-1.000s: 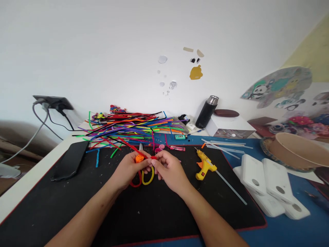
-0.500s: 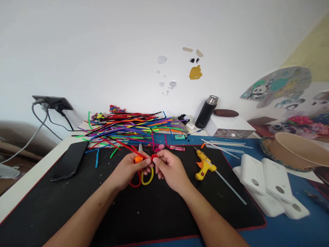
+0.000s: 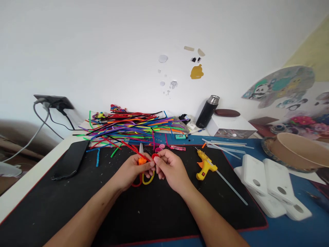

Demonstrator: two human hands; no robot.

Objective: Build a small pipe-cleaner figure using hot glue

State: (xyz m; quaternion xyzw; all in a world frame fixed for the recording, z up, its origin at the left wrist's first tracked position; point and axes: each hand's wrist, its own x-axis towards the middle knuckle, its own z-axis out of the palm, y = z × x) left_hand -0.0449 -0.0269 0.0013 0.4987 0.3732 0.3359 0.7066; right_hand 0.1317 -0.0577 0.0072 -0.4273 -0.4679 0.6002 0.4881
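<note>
My left hand [image 3: 132,171] pinches a small orange coiled piece [image 3: 141,161] joined to a long red pipe cleaner [image 3: 130,146] that runs up and left toward the pile. My right hand [image 3: 171,167] is closed on the red end [image 3: 155,156] of that pipe cleaner, fingertips almost touching the left hand's. Under the hands lie scissors with one red and one yellow handle loop [image 3: 148,180], their blade tip [image 3: 141,148] showing beyond the fingers. All this is over a black mat [image 3: 144,212].
A pile of coloured pipe cleaners [image 3: 133,128] lies behind the hands. A yellow glue gun [image 3: 205,165] with glue sticks [image 3: 226,147] lies to the right, white boxes [image 3: 267,181] and a brown bowl [image 3: 295,149] farther right. A black phone [image 3: 72,159] lies left; a dark flask [image 3: 207,111] stands behind.
The hands have drawn slightly closer together, and the red end in my right hand has curled tighter. The view has shifted a little.
</note>
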